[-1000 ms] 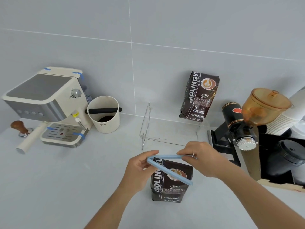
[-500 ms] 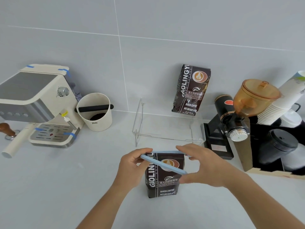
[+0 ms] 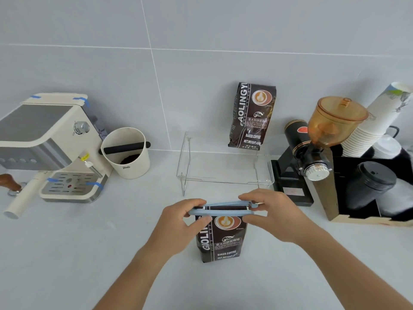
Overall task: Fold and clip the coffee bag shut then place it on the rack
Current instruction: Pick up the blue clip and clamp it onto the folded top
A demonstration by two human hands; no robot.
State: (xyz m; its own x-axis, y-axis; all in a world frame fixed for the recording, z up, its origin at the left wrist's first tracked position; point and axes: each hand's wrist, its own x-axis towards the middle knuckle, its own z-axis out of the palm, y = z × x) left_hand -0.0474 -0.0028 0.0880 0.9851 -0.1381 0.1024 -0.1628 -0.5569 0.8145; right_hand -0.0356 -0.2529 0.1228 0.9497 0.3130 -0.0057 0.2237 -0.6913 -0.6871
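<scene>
Rack (image 3: 223,168) shelf bare leftward; second bag (image 3: 252,115) seemingly occupies its right.

There were two dark brown printed coffee bags (image 3: 221,239) (image 3: 252,116), one light blue plastic sealing clip (image 3: 221,210), one clear acrylic rack (image 3: 225,173), one cream espresso machine (image 3: 51,146), one cream knock box (image 3: 127,153), and one black grinder (image 3: 312,153).

The blue clip (image 3: 221,210), gaping before, now lies nearly closed across the coffee bag (image 3: 221,238) top, pinched at both ends.
</scene>
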